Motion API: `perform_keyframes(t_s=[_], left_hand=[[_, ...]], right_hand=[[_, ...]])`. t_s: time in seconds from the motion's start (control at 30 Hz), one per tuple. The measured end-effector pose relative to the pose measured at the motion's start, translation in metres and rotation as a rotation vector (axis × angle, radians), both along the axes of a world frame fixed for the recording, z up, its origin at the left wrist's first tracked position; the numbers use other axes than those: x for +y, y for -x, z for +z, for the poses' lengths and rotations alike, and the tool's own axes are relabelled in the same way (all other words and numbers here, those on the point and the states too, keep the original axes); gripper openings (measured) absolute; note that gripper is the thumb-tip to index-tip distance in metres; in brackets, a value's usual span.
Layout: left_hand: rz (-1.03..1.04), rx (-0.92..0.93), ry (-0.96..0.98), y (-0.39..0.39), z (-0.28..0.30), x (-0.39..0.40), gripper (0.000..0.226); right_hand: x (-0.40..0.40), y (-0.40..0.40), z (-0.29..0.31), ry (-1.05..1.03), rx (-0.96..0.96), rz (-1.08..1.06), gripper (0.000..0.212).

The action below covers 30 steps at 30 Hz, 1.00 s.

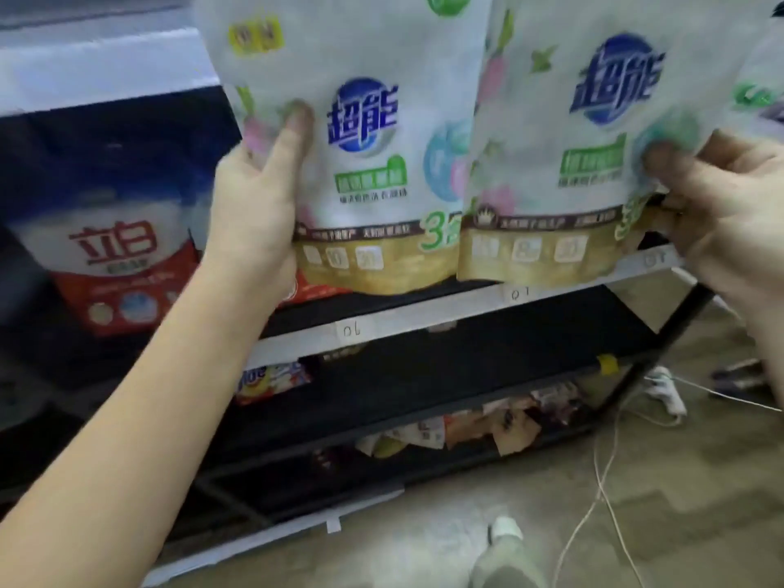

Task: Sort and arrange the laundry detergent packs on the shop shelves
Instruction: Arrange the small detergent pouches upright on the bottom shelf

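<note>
Our left hand [259, 193] grips the left white detergent pack [360, 163] by its edge, thumb on the front; our right hand [729, 205] pinches the right white pack [564, 163] likewise. Both packs hang side by side just above the shelf edge [466, 303], beside a blue-and-red pack [119, 269]. Such soft pouches could slump or tip forward off the shelf if set down crooked.

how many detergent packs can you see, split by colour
White packs with gold bottoms: 2, one gripped in the left hand at, one in the right hand at
Blue and red packs: 1, on the shelf at
Total: 3
</note>
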<state>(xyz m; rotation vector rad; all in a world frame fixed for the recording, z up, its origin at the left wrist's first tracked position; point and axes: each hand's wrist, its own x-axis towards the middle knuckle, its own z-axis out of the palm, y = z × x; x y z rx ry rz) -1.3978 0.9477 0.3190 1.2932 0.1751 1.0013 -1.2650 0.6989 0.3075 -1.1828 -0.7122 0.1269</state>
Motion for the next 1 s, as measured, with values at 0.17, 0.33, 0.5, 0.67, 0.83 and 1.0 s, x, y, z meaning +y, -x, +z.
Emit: perform_keyframes(t_s=[0.17,0.33,0.5,0.67,0.83,1.0], left_hand=[[-0.049,0.343,0.098,0.037,-0.117,-0.009,0.019],[-0.065,0.666,0.195,0.066,-0.225,0.001,0.013],[0.019,0.808,0.266,0.068,-0.310,0.030,0.011],[0.104,0.819,0.287,0.036,-0.371,0.083,0.012],[0.189,0.751,0.310,-0.016,-0.415,0.131,0.016],[0.128,0.721,0.227,-0.055,-0.446,0.166,0.031]], right_hand=[[-0.007,0.017,-0.116,0.291,0.218,0.050,0.025],[-0.002,0.032,-0.215,0.593,0.363,0.118,0.022],[0.028,0.012,-0.309,0.734,0.500,0.080,0.013],[0.084,-0.029,-0.375,0.708,0.548,-0.002,0.016],[0.145,-0.081,-0.424,0.622,0.586,-0.117,0.027],[0.205,-0.132,-0.468,0.696,0.548,-0.173,0.036]])
